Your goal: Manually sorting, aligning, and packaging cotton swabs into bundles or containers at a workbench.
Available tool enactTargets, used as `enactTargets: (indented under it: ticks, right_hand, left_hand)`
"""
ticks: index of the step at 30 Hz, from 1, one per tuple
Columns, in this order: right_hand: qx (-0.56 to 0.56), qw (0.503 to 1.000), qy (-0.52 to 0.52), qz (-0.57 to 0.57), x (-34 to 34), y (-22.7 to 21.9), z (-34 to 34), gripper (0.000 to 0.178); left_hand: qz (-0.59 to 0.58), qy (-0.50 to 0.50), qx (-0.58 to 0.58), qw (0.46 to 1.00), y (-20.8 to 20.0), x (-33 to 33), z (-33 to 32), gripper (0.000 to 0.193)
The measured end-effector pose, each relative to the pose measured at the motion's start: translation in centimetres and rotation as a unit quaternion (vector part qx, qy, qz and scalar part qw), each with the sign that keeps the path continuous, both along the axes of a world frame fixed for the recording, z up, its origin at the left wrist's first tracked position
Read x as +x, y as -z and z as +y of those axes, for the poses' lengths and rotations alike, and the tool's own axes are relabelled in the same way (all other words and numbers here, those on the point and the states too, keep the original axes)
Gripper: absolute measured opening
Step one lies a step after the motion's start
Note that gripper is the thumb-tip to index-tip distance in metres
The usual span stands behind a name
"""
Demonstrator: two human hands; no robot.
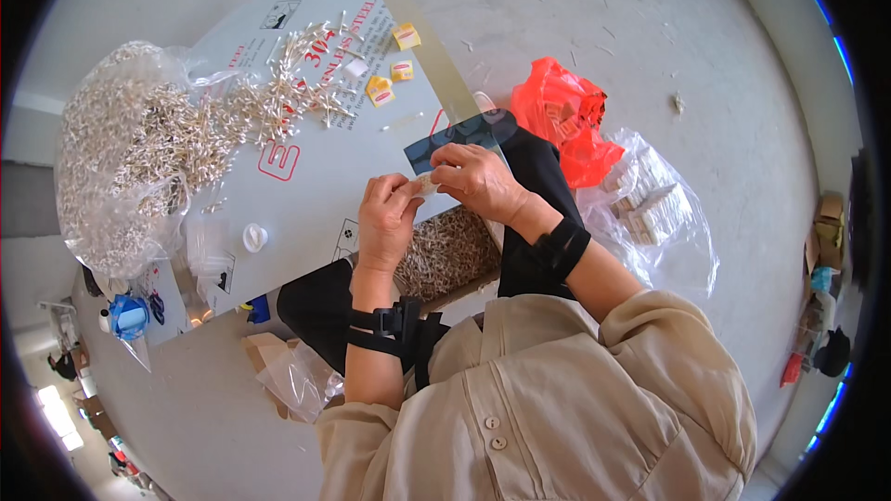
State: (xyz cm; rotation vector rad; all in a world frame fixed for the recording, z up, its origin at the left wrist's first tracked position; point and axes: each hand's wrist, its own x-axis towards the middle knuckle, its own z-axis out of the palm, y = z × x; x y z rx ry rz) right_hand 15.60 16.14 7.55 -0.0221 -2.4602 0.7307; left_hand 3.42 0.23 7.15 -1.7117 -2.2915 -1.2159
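Note:
Both my hands meet over the near edge of the table, around a small, pale bundle of cotton swabs (426, 186), possibly in clear plastic. Fingers and thumb of my left hand (387, 218) are closed on its left side. My right hand (481, 184) pinches it from the right, its fingers bent and partly covering it. Below my hands, a cardboard box full of loose cotton swabs (450, 250) rests at my lap. A dark blue translucent sheet (422, 154) lies just beyond my right hand at the table edge.
A big clear bag of cotton swabs (121, 148) spills across the grey table (306, 190). Small yellow boxes (380, 90), a round white cap (254, 237) and clear plastic tubs (206, 250) sit there too. On the floor at right lie a red plastic bag (561, 116) and bagged white packs (654, 209).

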Motion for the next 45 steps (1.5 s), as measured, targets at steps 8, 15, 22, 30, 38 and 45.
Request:
enactTargets:
  ticks: [8, 15, 22, 30, 38, 45]
  right_hand:
    - [-0.043, 0.999, -0.012, 0.005, -0.7, 0.7, -0.2, 0.019]
    - [-0.068, 0.997, -0.011, -0.031, -0.7, 0.5, 0.5, 0.014]
    - [-0.266, 0.962, -0.001, -0.059, -0.5, 1.0, -0.2, 0.012]
    - [-0.256, 0.962, 0.022, -0.089, -0.9, 1.5, -0.6, 0.010]
    - [-0.154, 0.988, -0.004, -0.019, -0.2, 1.0, 0.5, 0.012]
    - [-0.111, 0.993, -0.021, -0.036, -0.3, 0.8, 1.0, 0.014]
  left_hand:
    - [0.003, 0.001, 0.024, 1.000, 0.3, 0.3, 1.5, 0.022]
    - [-0.078, 0.001, -0.035, 0.996, 0.2, -0.3, 1.7, 0.019]
    - [-0.256, -0.040, -0.017, 0.966, 0.9, 0.1, 1.8, 0.020]
    - [-0.497, -0.090, -0.026, 0.863, 1.3, 0.1, 2.0, 0.012]
    - [-0.233, -0.061, 0.023, 0.970, 0.8, 0.6, 1.0, 0.022]
    - [-0.105, -0.023, 0.004, 0.994, 1.0, -0.5, 1.1, 0.016]
